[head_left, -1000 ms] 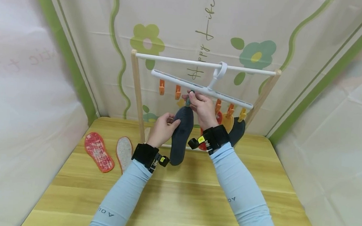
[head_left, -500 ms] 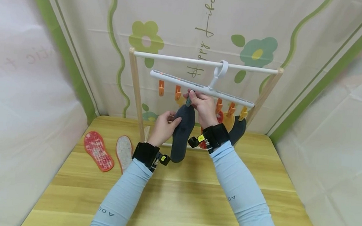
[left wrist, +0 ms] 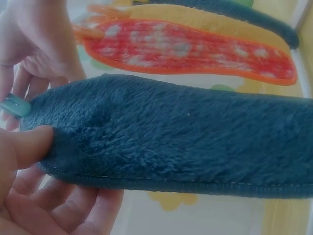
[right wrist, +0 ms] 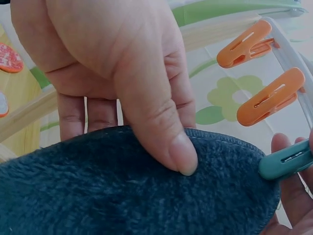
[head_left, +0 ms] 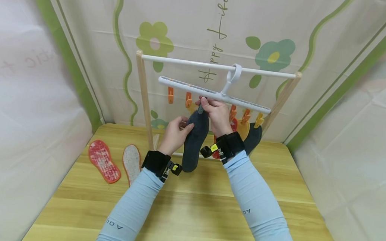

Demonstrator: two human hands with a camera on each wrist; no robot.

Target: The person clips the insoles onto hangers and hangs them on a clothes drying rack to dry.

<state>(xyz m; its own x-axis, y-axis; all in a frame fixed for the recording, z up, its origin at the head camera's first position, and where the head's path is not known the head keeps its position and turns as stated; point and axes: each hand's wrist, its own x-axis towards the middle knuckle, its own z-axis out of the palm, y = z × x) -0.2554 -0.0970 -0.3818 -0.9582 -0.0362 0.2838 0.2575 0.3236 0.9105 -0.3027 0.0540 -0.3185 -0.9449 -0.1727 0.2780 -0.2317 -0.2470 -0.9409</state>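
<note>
A dark blue fuzzy insole (head_left: pixel 195 146) hangs lengthwise below the white hanger (head_left: pixel 188 86). My left hand (head_left: pixel 175 134) pinches its side edge near the top, thumb on the fuzzy face and fingers behind, as the right wrist view shows closely. My right hand (head_left: pixel 217 114) holds a green clip (right wrist: pixel 286 160) between thumb and fingers, just under the hanger bar. The clip's tip overlaps the insole's top end; whether it bites firmly I cannot tell. Two orange clips (right wrist: pixel 271 97) hang free on the hanger's left half.
Red (left wrist: pixel 195 49), yellow (left wrist: pixel 244 34) and dark insoles hang from clips right of my right hand. A red patterned insole (head_left: pixel 104 161) and a grey one (head_left: pixel 131 163) lie on the wooden table at left. A wood-and-white rack (head_left: pixel 183 62) carries the tilted hanger.
The dark insole and my left hand have risen slightly towards the green clip. The hanger's left end has dipped a little. My right hand keeps its hold on the clip.
</note>
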